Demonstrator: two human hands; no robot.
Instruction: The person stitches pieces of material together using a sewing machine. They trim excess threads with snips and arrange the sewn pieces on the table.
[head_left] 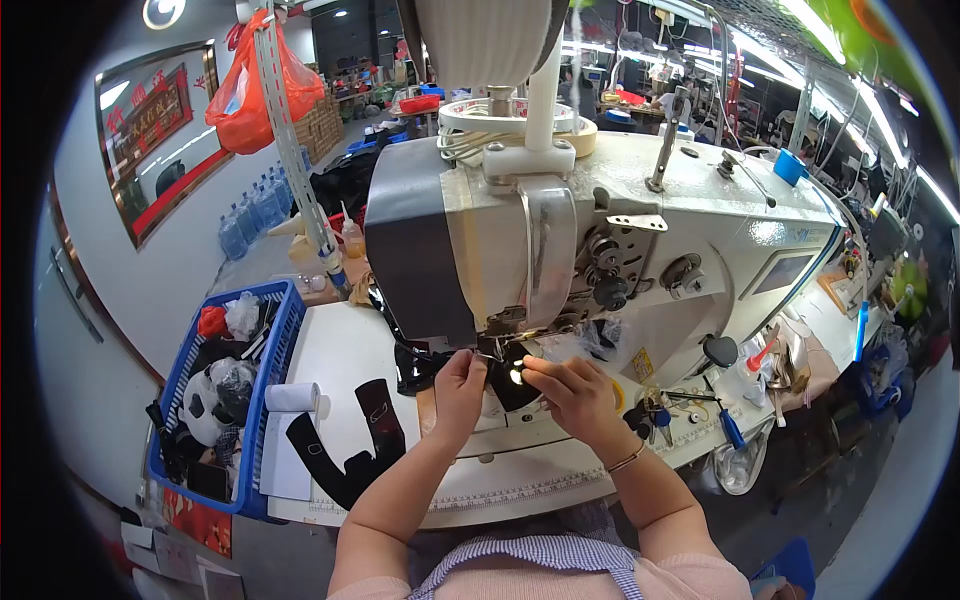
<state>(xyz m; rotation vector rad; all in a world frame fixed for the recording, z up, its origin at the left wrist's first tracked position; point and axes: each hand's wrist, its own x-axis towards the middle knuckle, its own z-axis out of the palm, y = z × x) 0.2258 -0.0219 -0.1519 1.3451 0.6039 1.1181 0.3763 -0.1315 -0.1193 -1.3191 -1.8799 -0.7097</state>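
Below the head of a large white and grey sewing machine point(420, 240) is a small black piece of material point(512, 388), with a bright glint at its right edge. My left hand point(460, 392) is closed in a pinch at the piece's upper left edge. The fingers of my right hand point(578, 392) are bent together on its right edge. What lies between the fingertips is partly hidden. To the left, black cut pieces point(378, 415) with small pale outlines lie on the white table point(335, 345).
A blue basket point(240, 500) with mixed items stands at the left, beside a white roll point(292, 397). On the right are a blue-handled screwdriver point(732, 428), a red-tipped bottle point(758, 358) and small tools. A ruler strip point(520, 490) runs along the front edge.
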